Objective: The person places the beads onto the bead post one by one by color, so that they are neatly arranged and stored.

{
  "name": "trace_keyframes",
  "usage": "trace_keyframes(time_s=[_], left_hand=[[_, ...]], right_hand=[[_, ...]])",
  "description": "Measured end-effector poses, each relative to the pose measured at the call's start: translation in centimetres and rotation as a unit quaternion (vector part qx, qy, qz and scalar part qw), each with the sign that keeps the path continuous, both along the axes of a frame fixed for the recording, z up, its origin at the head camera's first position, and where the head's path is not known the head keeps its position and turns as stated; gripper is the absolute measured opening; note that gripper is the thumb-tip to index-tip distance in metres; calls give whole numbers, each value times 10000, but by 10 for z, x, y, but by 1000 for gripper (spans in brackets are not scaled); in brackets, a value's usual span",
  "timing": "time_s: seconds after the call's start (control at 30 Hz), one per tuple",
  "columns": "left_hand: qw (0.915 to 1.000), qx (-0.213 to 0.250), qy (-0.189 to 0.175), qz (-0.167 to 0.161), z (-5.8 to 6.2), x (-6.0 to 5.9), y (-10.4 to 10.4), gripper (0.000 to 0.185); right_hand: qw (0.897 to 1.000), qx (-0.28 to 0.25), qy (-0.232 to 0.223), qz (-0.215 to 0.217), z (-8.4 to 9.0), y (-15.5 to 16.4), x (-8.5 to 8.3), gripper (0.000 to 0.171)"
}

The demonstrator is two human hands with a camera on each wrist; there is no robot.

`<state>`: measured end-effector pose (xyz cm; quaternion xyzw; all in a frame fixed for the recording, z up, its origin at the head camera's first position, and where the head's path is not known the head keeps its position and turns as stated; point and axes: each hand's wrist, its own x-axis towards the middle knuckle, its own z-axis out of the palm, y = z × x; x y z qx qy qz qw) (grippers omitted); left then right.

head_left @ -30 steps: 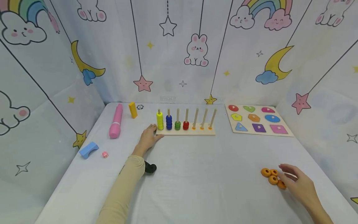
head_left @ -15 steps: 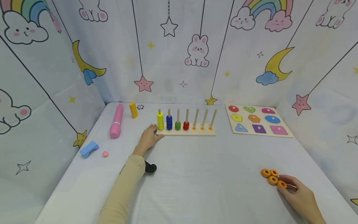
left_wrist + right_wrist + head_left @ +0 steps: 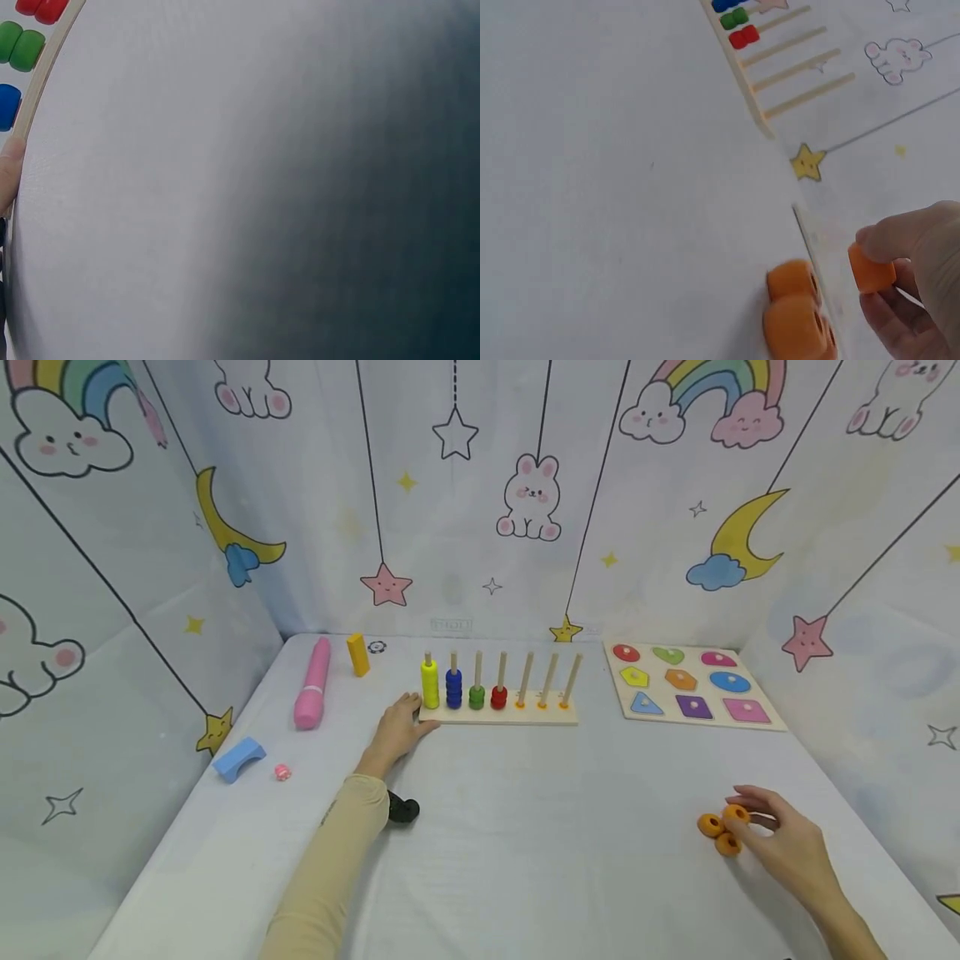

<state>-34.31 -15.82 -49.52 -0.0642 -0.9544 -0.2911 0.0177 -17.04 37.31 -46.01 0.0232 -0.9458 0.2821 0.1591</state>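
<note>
At the far middle of the table stands a wooden bead stacker (image 3: 498,721) with upright pegs. Yellow, blue, green and red beads fill its left pegs in part; the right pegs bear none. My left hand (image 3: 394,731) holds the stacker's left end, the thumb along its front edge, also seen in the left wrist view. On the right, my right hand (image 3: 787,843) pinches an orange bead (image 3: 871,268) between thumb and fingers, raised a little over the cloth. Several loose orange beads (image 3: 799,326) lie close beside it, one mostly hidden in the right wrist view.
A shape puzzle board (image 3: 651,683) lies back right. Toward the left are a pink cylinder-like toy (image 3: 311,689), an orange block (image 3: 357,655), a blue arch block (image 3: 239,760) and a small pink ball (image 3: 282,772). A black object (image 3: 403,810) shows beside the left sleeve.
My right hand has taken hold of the nearest orange bead and lifted it up and to the left, over the others. The left hand stays in place at the stacker.
</note>
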Motion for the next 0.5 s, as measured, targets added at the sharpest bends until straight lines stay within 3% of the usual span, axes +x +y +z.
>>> trace_keyframes(time_s=[0.13, 0.23, 0.37, 0.5], left_hand=[[10000, -29, -38, -13, 0, 0, 0, 71], [10000, -16, -42, 4, 0, 0, 0, 71], [10000, 5, -53, 40, 1, 1, 0, 71], [10000, 71, -53, 31, 3, 4, 1, 71]], right_hand=[[9967, -216, 341, 701, 1, -33, -29, 43], [9885, -450, 612, 1308, 2, -62, -59, 43], [9723, -730, 920, 2022, 15, -108, -102, 42], [9590, -932, 1095, 2441, 37, -153, -138, 41]])
